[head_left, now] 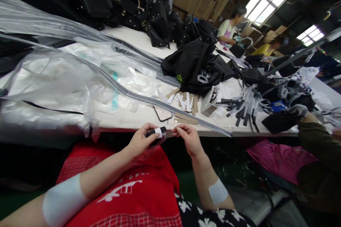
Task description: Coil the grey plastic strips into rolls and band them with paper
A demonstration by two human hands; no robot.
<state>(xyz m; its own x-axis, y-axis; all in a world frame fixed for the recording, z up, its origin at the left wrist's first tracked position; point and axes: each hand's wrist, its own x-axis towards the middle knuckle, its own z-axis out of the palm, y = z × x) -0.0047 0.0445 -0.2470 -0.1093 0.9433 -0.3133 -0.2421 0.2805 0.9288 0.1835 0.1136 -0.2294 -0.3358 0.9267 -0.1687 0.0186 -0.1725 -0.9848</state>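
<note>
Both hands (165,136) pinching black-white strip (157,132) near table (138,117) edge.

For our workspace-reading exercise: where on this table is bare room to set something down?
Bare table shows between the plastic bags and the phone, and farther back before the handbags. Around the black strips it is crowded.

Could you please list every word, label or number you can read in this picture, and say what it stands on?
No text here can be read for sure.
Red apron: white print with a cart drawing; the characters are too blurred.
Black bag: yellow-green lettering, partly folded under, unreadable.
Black-and-white tag in the left hand: no legible print.
</note>
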